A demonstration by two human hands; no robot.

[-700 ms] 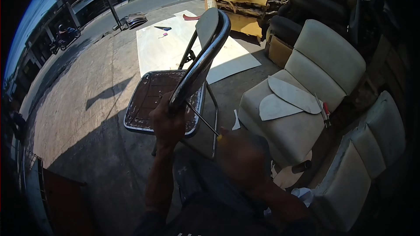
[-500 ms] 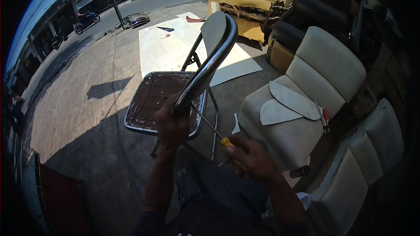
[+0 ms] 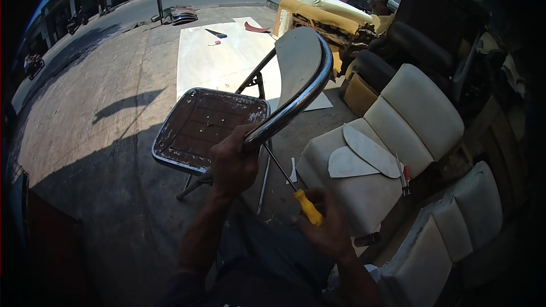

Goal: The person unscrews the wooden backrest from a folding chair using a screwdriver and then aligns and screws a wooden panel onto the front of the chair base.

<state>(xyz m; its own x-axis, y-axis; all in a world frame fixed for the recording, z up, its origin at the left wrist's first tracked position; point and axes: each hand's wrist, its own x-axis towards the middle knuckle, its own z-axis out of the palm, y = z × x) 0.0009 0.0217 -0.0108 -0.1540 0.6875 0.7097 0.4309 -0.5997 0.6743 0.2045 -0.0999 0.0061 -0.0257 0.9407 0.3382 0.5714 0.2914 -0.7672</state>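
Screwdriver [image 3: 307, 204] pinched by right grip [image 3: 330, 228]; left grip [image 3: 234, 162] clamped round chrome chair tube [image 3: 294, 112], beside scuffed brown seat [image 3: 207, 131].

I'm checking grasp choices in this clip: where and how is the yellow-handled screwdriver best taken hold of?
Probably by its yellow handle, coming from the picture's lower right: this thicker end points down-right, while the thin shaft slants up-left toward the curved metal tube.
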